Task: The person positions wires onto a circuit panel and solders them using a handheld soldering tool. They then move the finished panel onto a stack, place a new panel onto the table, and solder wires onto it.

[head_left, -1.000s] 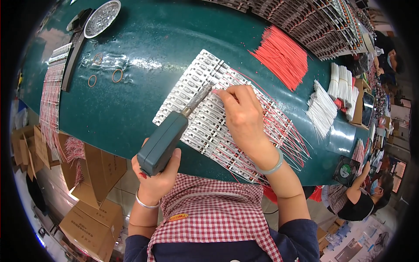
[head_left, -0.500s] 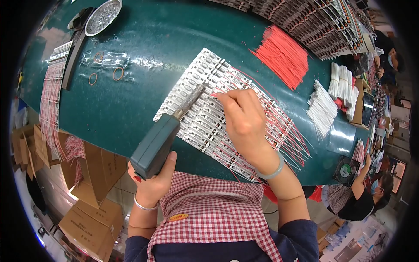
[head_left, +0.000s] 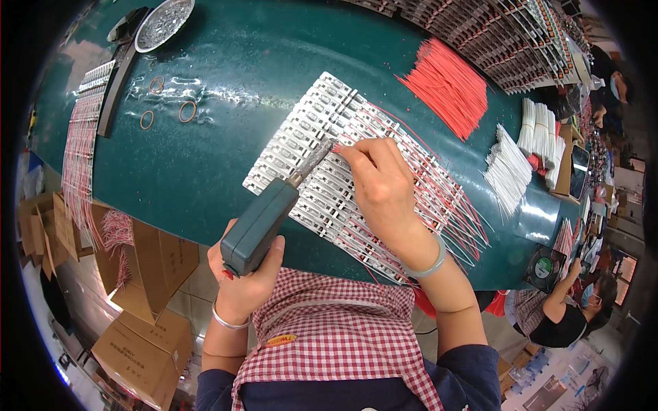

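Note:
My left hand (head_left: 250,274) is wrapped round the grip of a dark green soldering gun (head_left: 259,222). Its grey, crusted tip reaches up and right over a panel of white LED module strips (head_left: 291,140). Beside that tip, my right hand (head_left: 384,178) is closed in a pinch on a red wire (head_left: 336,147), whose end shows just past the fingertips. Thin red and white wires (head_left: 445,198) fan out to the right from the strips, partly under my right hand and forearm. Whether the tip touches the wire or a solder pad, I cannot tell.
A pile of red wires (head_left: 449,89) lies at the far right, with white wires (head_left: 507,171) nearer. Rubber bands (head_left: 187,111), a metal bowl (head_left: 163,27) and a wired panel (head_left: 79,144) are on the left. Cardboard boxes (head_left: 144,356) stand below; a co-worker (head_left: 565,308) sits at right.
The soldering gun has moved slightly right, its tip now closer to my right fingertips. My left hand moved with it; my right hand has barely shifted.

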Available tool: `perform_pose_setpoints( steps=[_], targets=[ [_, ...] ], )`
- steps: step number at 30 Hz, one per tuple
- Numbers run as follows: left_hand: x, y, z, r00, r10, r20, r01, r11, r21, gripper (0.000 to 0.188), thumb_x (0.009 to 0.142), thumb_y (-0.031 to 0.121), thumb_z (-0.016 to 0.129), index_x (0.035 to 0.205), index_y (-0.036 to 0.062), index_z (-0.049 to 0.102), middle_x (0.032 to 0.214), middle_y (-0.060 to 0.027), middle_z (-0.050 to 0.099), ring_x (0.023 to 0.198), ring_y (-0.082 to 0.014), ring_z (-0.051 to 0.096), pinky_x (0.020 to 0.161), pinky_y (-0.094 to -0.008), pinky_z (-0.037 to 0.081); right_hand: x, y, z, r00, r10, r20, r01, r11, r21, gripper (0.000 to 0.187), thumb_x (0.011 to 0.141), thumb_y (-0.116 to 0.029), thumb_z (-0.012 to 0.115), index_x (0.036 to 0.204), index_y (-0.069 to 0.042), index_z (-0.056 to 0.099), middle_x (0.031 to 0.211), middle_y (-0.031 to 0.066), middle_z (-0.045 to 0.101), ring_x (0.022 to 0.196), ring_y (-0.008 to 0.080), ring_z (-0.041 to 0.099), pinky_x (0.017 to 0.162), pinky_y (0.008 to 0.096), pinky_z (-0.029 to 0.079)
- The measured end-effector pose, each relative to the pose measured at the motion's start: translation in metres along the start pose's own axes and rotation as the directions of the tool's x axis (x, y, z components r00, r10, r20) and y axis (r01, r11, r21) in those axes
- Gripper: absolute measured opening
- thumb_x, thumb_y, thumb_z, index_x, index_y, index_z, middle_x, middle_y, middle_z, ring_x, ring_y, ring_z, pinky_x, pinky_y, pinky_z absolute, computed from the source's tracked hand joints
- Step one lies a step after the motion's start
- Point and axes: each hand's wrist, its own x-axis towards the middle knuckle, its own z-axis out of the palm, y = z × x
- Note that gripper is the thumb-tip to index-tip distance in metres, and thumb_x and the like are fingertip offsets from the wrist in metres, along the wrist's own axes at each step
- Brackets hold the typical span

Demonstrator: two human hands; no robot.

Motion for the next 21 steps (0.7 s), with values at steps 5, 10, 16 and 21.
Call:
perform_pose_setpoints(
  steps=[5,10,16,21],
  targets=[
    [-0.001,0.001,0.001,1.000,0.010,0.006,-0.010,1.000,-0.004,0.017,0.076,-0.004,0.073,0.091,-0.0042,0.066,0.082,-0.0074,0.065,0.065,-0.0113,0.060,0.058,-0.0239,0.046,-0.001,-0.001,0.002,1.000,-0.019,-0.012,0.018,0.999,-0.032,0.024,0.073,0.009,0.069,0.094,-0.001,0.070,0.087,0.0092,0.061,0.078,0.0247,0.059,0.066,0.0355,0.051],
    [0.002,0.005,-0.001,0.999,-0.010,0.042,0.009,1.000,0.024,0.016,0.076,-0.003,0.073,0.090,-0.0036,0.066,0.082,-0.0078,0.064,0.063,-0.0120,0.060,0.057,-0.0246,0.046,-0.001,-0.001,0.002,1.000,-0.021,-0.016,0.020,0.999,-0.038,0.023,0.073,0.008,0.070,0.094,-0.001,0.070,0.087,0.0096,0.061,0.078,0.0246,0.060,0.065,0.0354,0.051],
    [-0.012,-0.006,-0.004,0.990,-0.140,-0.033,0.139,0.990,-0.009,0.022,0.075,-0.001,0.075,0.096,-0.0033,0.069,0.086,-0.0101,0.068,0.067,-0.0155,0.064,0.062,-0.0260,0.050,-0.001,0.000,0.002,0.999,-0.035,0.011,0.035,0.999,-0.013,0.025,0.072,0.006,0.065,0.096,0.004,0.067,0.090,0.0112,0.058,0.083,0.0266,0.057,0.068,0.0359,0.050],
    [-0.013,-0.006,-0.005,0.993,-0.109,-0.042,0.109,0.994,-0.012,0.023,0.075,0.000,0.075,0.097,-0.0038,0.070,0.086,-0.0111,0.070,0.068,-0.0174,0.066,0.064,-0.0267,0.052,-0.002,0.001,0.004,0.999,-0.036,-0.001,0.036,0.999,-0.018,0.023,0.072,0.004,0.066,0.095,0.003,0.068,0.089,0.0108,0.059,0.082,0.0262,0.057,0.069,0.0356,0.050]
  ],
)
